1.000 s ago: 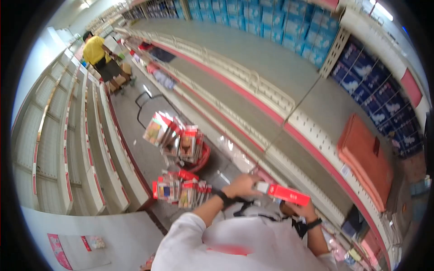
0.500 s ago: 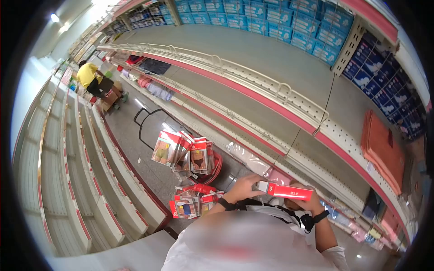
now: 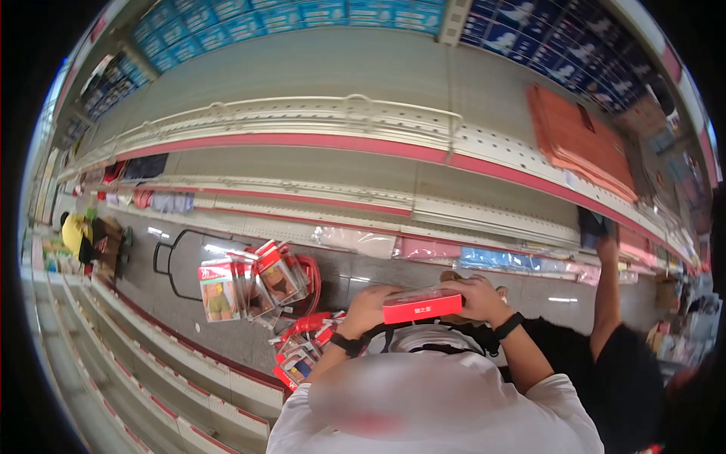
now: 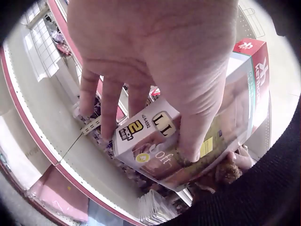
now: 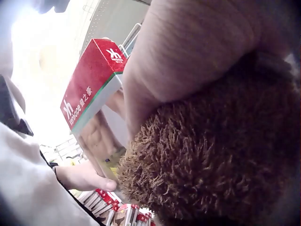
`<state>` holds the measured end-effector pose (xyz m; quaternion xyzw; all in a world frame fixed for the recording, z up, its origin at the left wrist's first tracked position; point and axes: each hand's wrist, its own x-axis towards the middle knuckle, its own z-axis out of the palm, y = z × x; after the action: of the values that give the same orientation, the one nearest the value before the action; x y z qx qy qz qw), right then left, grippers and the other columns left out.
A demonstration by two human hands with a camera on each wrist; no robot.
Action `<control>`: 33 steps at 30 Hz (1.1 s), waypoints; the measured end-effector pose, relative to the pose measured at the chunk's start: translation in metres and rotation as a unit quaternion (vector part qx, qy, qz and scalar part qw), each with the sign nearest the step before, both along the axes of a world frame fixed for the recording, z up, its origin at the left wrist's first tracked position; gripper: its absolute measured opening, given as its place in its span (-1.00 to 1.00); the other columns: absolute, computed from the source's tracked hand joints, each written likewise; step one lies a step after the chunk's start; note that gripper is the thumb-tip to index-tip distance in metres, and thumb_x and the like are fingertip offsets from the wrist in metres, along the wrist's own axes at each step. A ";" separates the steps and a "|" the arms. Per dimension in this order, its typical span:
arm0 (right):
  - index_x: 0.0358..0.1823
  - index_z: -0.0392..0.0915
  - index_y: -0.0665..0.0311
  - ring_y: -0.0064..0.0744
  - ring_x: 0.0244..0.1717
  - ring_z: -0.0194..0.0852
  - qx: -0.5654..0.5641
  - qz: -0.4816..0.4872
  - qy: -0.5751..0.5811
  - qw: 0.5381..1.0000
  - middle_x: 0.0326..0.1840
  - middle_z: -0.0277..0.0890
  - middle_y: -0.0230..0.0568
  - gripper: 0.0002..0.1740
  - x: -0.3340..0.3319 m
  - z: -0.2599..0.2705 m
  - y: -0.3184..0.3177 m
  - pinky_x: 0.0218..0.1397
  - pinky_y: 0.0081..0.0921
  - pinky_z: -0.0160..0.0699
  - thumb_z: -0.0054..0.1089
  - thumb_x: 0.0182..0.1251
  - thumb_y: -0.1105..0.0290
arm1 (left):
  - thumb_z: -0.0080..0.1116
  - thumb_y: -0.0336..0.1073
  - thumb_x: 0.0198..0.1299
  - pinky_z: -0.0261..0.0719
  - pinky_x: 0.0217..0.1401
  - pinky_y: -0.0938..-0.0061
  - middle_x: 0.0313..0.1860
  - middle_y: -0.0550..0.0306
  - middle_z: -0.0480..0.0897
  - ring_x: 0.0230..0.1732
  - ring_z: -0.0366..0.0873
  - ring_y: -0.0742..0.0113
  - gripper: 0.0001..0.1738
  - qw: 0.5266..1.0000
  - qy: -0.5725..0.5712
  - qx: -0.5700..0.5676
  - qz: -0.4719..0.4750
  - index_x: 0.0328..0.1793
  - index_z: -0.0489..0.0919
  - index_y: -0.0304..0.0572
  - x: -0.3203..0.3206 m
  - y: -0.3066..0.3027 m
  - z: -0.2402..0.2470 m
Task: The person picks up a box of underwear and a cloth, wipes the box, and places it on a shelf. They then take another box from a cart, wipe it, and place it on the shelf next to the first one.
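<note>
A red-and-white underwear box point(image 3: 422, 309) is held between both hands in front of the chest. My left hand point(image 3: 369, 309) grips its left end; in the left wrist view the thumb lies on the printed front, beside the end marked LL. My right hand point(image 3: 484, 300) holds the other end. A brown shaggy duster-like thing point(image 5: 207, 155) sits under the right hand, against the box, and covers part of it in the right wrist view. Several more underwear boxes point(image 3: 276, 278) stand piled in a red basket point(image 3: 311, 276) on the floor to the left.
Long white shelves point(image 3: 302, 144) with pink edges run across the front. Folded orange cloth point(image 3: 578, 140) lies on the upper one. Low racks point(image 3: 151, 371) stand at left. A person in black point(image 3: 612, 371) reaches to the shelf at right; another in yellow point(image 3: 76, 234) is far left.
The view has swung right, so the shelves now lie across the front. The box has turned and come nearer the chest. A person in black has come into view at right.
</note>
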<state>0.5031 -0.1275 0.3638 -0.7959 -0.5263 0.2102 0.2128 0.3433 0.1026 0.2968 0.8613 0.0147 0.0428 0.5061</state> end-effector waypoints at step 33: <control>0.26 0.26 0.12 0.02 -0.05 0.53 0.078 -0.133 0.165 0.974 -0.05 0.55 0.04 -0.27 -0.149 -0.021 -0.200 -0.04 -0.27 0.54 0.29 0.01 0.20 | 0.29 -0.12 -0.14 0.53 -0.11 0.31 -0.12 0.01 0.65 -0.16 0.61 0.07 -0.52 0.996 -0.040 0.070 -0.036 -0.04 0.63 -0.11 -0.119 -0.174 0.029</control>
<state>0.3543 -0.3270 0.3428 -0.7942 -0.3879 0.2665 0.3843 0.2238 -0.0709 0.3257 0.8922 -0.0401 0.0599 0.4459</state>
